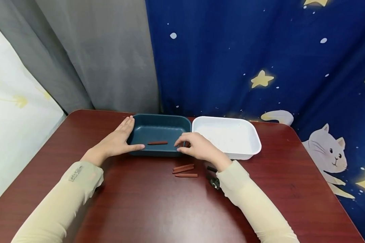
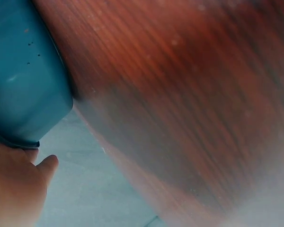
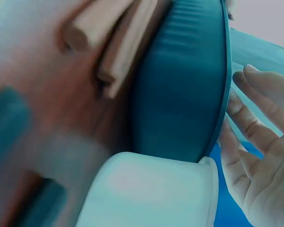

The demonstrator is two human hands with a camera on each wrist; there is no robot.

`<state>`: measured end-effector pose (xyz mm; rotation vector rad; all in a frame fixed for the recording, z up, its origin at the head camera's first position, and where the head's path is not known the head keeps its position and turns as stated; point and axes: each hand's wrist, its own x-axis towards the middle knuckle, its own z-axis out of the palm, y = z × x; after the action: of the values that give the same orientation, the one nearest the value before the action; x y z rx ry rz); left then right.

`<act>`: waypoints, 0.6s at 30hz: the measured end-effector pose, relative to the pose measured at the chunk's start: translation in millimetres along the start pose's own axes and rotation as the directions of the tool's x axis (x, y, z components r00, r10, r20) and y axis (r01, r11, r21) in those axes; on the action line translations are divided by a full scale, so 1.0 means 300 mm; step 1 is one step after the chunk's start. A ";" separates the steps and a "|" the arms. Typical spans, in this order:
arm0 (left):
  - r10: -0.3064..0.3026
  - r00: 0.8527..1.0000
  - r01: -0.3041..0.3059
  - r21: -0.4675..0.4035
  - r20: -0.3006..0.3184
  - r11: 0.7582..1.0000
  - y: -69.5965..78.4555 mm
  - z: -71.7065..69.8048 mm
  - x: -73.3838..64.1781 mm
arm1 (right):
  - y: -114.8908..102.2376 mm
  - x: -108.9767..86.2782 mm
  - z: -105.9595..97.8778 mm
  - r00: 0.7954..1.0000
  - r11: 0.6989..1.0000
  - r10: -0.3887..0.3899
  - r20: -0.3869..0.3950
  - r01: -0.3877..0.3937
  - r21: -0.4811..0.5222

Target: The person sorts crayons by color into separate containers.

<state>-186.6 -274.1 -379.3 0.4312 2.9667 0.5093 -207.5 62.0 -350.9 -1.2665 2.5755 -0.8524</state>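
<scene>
A dark teal tray (image 1: 158, 132) stands at the far side of the table with a reddish-brown, crayon-like stick (image 1: 157, 143) in it. My left hand (image 1: 117, 138) rests against the tray's left end, fingers straight and thumb over the front rim. Over the tray's right end is my right hand (image 1: 197, 145), its fingers loosely bent. The right wrist view shows that hand (image 3: 265, 137) beside the tray's rim with nothing visible between its fingers. Several similar brown sticks (image 1: 186, 175) lie on the table in front of the tray, each tapering at one end.
A white tray (image 1: 255, 148) stands right beside the teal one. Under my right forearm lie a small black piece (image 1: 212, 168) and a dark object (image 1: 214, 183), both partly hidden by the sleeve. Curtains (image 1: 207, 60) hang behind the table's back edge.
</scene>
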 end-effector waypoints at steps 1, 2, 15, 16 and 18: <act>-0.001 1.000 0.001 0.002 0.004 1.000 0.001 0.001 0.002 | -0.001 -0.014 0.003 1.000 1.000 -0.009 -0.012 0.009 0.001; -0.003 1.000 0.003 0.004 0.005 1.000 0.002 0.002 0.005 | -0.002 -0.027 0.006 0.999 1.000 -0.018 -0.027 0.018 0.004; -0.016 1.000 0.016 -0.002 0.013 1.000 -0.001 0.002 -0.012 | -0.018 -0.108 0.052 0.994 0.998 -0.063 0.086 0.063 0.008; -0.013 1.000 0.013 -0.003 0.013 1.000 -0.002 0.001 -0.008 | -0.015 -0.107 0.054 0.993 0.998 -0.058 0.100 0.059 -0.004; -0.004 1.000 0.005 -0.002 0.014 1.000 0.001 0.003 0.001 | -0.009 -0.107 0.054 0.991 0.999 -0.034 0.127 0.037 -0.023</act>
<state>-186.8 -273.5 -380.0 0.4260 2.9530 0.5072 -179.5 78.3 -366.6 -1.3321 2.4791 -0.7230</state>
